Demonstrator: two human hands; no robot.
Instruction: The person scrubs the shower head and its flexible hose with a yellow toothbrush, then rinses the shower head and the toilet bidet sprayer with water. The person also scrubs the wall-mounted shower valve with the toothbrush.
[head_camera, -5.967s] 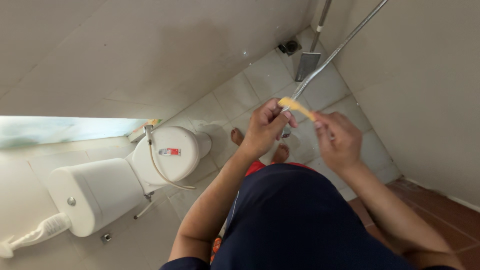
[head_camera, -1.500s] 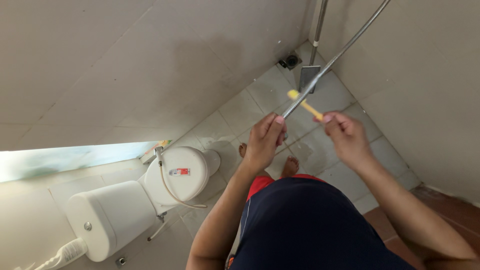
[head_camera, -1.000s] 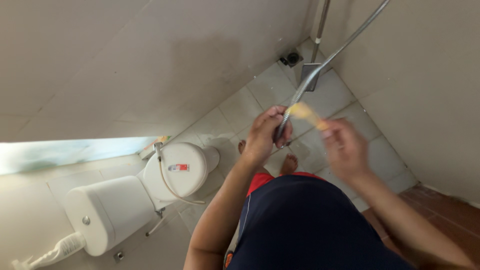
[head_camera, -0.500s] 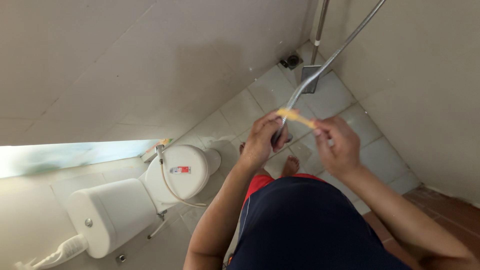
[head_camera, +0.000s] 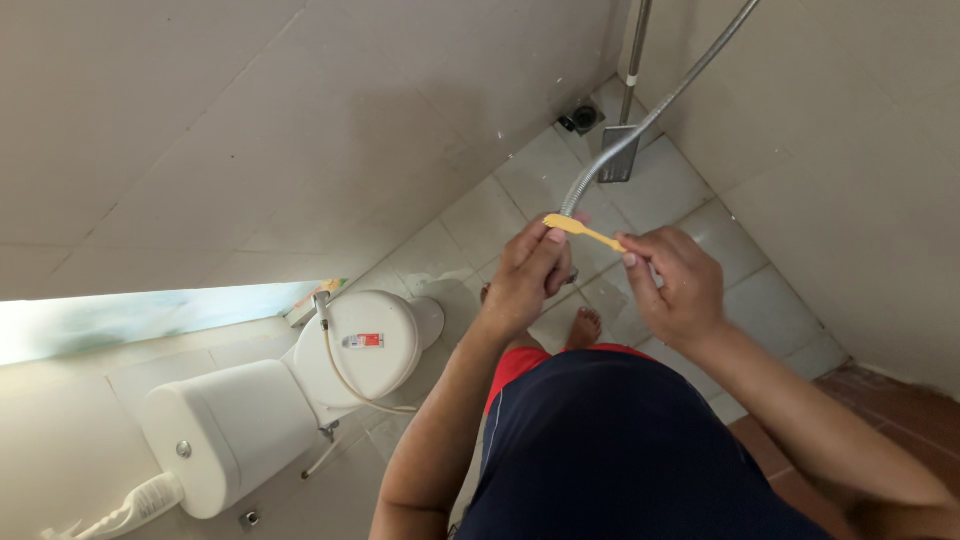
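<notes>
1. Crossing a metal shower hose (head_camera: 640, 125) at chest height, a small yellow brush (head_camera: 580, 231) — toothbrush-like — lies between the person's two hands, its head end against the hose just above the left hand.
2. Right hand (head_camera: 672, 283): fingers closed around the yellow brush's handle, thumb and forefinger pinching it near the middle.
3. Left hand (head_camera: 528, 277): curled shut around the lower end of the shower hose, which runs up and to the right, out of the top of the view.
4. Below the hands, a dark blue shirt (head_camera: 610, 450) and red shorts (head_camera: 520, 365) fill the lower centre; a bare foot (head_camera: 583, 328) shows on the pale floor tiles (head_camera: 470, 215).
5. A white toilet (head_camera: 300, 375) with its lid down stands to the left — a thin hose (head_camera: 340, 365) loops across the lid, and a white bottle (head_camera: 125, 512) lies beside the tank.
6. Farther off, a floor drain (head_camera: 580, 117) sits in the corner, near a long-handled squeegee (head_camera: 624, 150) standing against the wall.
</notes>
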